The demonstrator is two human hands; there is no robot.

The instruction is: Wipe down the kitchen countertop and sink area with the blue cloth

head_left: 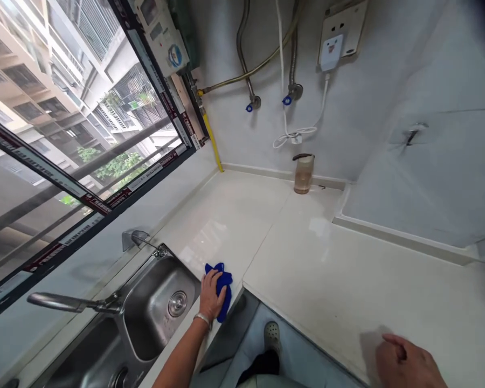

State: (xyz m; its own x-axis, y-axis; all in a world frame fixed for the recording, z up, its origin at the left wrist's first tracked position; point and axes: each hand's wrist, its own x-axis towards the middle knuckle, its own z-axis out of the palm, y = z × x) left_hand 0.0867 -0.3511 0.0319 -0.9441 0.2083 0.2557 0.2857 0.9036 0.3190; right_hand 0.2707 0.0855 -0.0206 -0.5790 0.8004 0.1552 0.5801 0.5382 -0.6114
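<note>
A crumpled blue cloth (pixel 225 302) lies on the white countertop (pixel 226 215), close to the inner corner by the sink. My left hand (pixel 210 295) is laid over it, fingers and thumb gripping it against the surface. On that wrist is a light bracelet. At the lower right, my right hand (pixel 410 364) hovers low over or rests on the counter, its fingers curled into a loose fist. Nothing shows in it.
Left of the cloth is a steel double sink (pixel 153 312) with a faucet (pixel 64 302). A brownish clear jug (pixel 303 175) stands against the back wall. Above it are a plugged-in white adapter (pixel 331 52), hoses and two valves. The counter's front edge turns a corner below the cloth.
</note>
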